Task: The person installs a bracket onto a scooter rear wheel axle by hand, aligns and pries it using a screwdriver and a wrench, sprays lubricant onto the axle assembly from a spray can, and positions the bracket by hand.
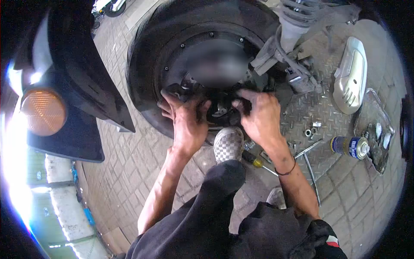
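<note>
A scooter-type wheel with a black tyre (140,73) lies on its side in front of me, its hub partly blurred. My left hand (187,118) is at the near left of the hub, fingers curled over a dark part there. At the near right of the hub, my right hand (261,114) has its thumb and fingers bent round another dark part. Small metal pieces show between the hands, but the kind of part each hand grips is hidden. My checkered shoe (228,144) touches or nearly touches the tyre's near edge.
Right of the wheel are a shock absorber (295,23), silver cover (351,75), nuts (308,132), T-handle wrench (307,162), spray can (349,146) and dirty tray (379,159). A screwdriver (256,162) lies near my shoe. A dark fender with an orange lamp (44,111) juts in at left.
</note>
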{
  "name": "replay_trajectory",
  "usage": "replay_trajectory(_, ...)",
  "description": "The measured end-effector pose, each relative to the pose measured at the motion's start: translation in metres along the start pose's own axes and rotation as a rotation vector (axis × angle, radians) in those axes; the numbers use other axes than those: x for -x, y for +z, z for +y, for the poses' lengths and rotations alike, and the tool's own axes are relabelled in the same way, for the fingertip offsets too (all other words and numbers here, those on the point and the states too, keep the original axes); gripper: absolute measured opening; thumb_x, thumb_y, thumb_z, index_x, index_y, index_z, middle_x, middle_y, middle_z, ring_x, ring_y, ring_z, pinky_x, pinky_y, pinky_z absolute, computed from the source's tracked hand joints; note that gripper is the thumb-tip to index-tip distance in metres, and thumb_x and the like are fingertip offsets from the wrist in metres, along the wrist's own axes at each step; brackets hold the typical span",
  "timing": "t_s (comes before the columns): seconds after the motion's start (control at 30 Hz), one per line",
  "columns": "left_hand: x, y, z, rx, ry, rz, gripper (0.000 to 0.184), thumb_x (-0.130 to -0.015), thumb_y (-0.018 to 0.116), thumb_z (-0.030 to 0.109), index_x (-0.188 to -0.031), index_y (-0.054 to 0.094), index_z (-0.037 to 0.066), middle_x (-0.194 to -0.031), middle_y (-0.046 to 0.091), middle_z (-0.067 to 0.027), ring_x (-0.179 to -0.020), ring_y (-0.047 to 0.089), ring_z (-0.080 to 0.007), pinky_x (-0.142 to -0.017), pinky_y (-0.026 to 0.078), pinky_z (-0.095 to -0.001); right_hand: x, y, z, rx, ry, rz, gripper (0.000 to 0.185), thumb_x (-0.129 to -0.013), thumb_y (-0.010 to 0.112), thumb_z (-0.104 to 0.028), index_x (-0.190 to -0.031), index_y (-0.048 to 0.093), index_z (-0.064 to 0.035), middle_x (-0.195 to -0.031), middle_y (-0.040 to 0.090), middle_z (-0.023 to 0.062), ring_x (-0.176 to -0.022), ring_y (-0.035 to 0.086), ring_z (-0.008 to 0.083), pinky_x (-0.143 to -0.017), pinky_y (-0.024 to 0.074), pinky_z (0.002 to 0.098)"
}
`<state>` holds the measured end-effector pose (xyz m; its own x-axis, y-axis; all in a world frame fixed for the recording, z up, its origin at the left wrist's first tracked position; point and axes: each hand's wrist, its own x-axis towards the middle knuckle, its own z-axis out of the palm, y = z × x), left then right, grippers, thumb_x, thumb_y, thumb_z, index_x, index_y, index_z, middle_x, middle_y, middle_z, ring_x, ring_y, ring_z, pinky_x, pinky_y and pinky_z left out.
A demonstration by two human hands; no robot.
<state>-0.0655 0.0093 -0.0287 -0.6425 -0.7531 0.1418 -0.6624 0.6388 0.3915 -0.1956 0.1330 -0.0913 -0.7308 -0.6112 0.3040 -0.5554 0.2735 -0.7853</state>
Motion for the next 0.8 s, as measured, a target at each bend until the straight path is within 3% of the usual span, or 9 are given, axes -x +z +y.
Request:
replay_trajectory(0.17, 0.002, -0.001, 0.003, -0.038, -0.005, -0.020, 0.033, -0.098, 0.063, 0.029, -0.128, 0.069, 0.018, -0.159, 0.000, -0.0423, -0.144, -0.005, -0.0664, -0.117, 0.000, -0.0693, -0.005, 0.005, -0.002, -0.112, 0.104, -0.055, 0.028, -0.078, 0.077, -0.016, -0.106, 0.077, -0.0141, -0.093, 0.072, 0.0198, -0.088, 0.068, 0.0403, -0.082, 0.0526, 0.0486)
replay_trajectory(0.27, 0.002, 0.001, 0.007, -0.063, -0.025, -0.012, 0.033, -0.098, 0.063, 0.028, -0.126, 0.069, 0.014, -0.158, 0.004, -0.0429, -0.145, -0.004, -0.0637, -0.118, 0.001, -0.0671, -0.002, 0.005, -0.002, 0.011, 0.018, 0.040, 0.029, -0.080, 0.076, -0.018, -0.109, 0.076, -0.0137, -0.099, 0.073, 0.0204, -0.093, 0.068, 0.0399, -0.083, 0.0531, 0.0484)
replay_trajectory(0.4, 0.005, 0.011, -0.006, -0.028, 0.040, 0.061, 0.033, -0.098, 0.062, 0.028, -0.126, 0.069, 0.013, -0.157, 0.008, -0.0441, -0.146, -0.002, -0.0630, -0.118, 0.003, -0.0678, -0.001, -0.011, -0.014, 0.015, 0.090, -0.057, 0.027, -0.083, 0.075, -0.018, -0.109, 0.075, -0.0114, -0.101, 0.073, 0.0204, -0.095, 0.068, 0.0400, -0.084, 0.0536, 0.0482)
replay_trajectory(0.47, 0.001, 0.018, -0.021, 0.063, 0.117, 0.075, 0.032, -0.095, 0.064, 0.024, -0.126, 0.068, 0.018, -0.156, 0.004, -0.0449, -0.140, 0.000, -0.0712, -0.111, 0.005, -0.0787, -0.005, -0.013, -0.014, -0.071, 0.103, -0.082, 0.023, -0.084, 0.075, -0.018, -0.106, 0.075, -0.0091, -0.097, 0.073, 0.0210, -0.093, 0.068, 0.0417, -0.083, 0.0537, 0.0478)
replay_trajectory(0.5, 0.000, 0.018, -0.019, 0.067, 0.114, 0.074, 0.032, -0.095, 0.064, 0.024, -0.126, 0.068, 0.018, -0.156, 0.004, -0.0449, -0.140, 0.000, -0.0712, -0.111, 0.005, -0.0787, -0.006, -0.011, -0.012, -0.066, 0.103, -0.085, 0.023, -0.084, 0.075, -0.018, -0.106, 0.075, -0.0091, -0.097, 0.073, 0.0210, -0.093, 0.068, 0.0417, -0.083, 0.0537, 0.0478)
replay_trajectory(0.57, 0.002, 0.018, -0.018, 0.030, 0.094, 0.098, 0.033, -0.095, 0.066, 0.027, -0.126, 0.069, 0.018, -0.156, 0.006, -0.0454, -0.140, 0.001, -0.0709, -0.111, 0.005, -0.0785, -0.003, -0.004, -0.010, -0.002, 0.042, 0.009, 0.021, -0.085, 0.075, -0.018, -0.103, 0.075, -0.0086, -0.093, 0.072, 0.0213, -0.090, 0.068, 0.0424, -0.080, 0.0534, 0.0482)
replay_trajectory(0.7, 0.002, 0.015, -0.005, -0.071, 0.045, 0.138, 0.037, -0.094, 0.068, 0.031, -0.129, 0.067, 0.018, -0.155, 0.008, -0.0461, -0.141, 0.003, -0.0705, -0.111, 0.006, -0.0781, -0.003, -0.011, -0.017, 0.085, 0.089, -0.103, 0.028, -0.085, 0.074, -0.024, -0.111, 0.075, -0.0140, -0.098, 0.073, 0.0198, -0.099, 0.067, 0.0401, -0.084, 0.0529, 0.0507)
replay_trajectory(0.77, 0.004, -0.004, 0.007, -0.015, -0.090, 0.041, 0.050, -0.097, 0.066, 0.033, -0.140, 0.055, 0.012, -0.157, 0.004, -0.0454, -0.141, -0.003, -0.0701, -0.111, 0.006, -0.0779, -0.005, -0.025, -0.020, 0.019, 0.115, -0.143, 0.029, -0.084, 0.077, -0.025, -0.110, 0.074, -0.0136, -0.102, 0.070, 0.0235, -0.100, 0.065, 0.0436, -0.088, 0.0510, 0.0526)
replay_trajectory(0.8, 0.007, -0.002, 0.006, 0.001, -0.136, 0.156, 0.058, -0.095, 0.070, 0.029, -0.145, 0.048, 0.010, -0.156, 0.017, -0.0412, -0.145, 0.012, -0.0619, -0.117, 0.012, -0.0671, -0.004, -0.029, -0.021, 0.021, 0.105, -0.141, 0.029, -0.084, 0.077, -0.025, -0.110, 0.074, -0.0136, -0.102, 0.070, 0.0235, -0.100, 0.065, 0.0436, -0.088, 0.0510, 0.0526)
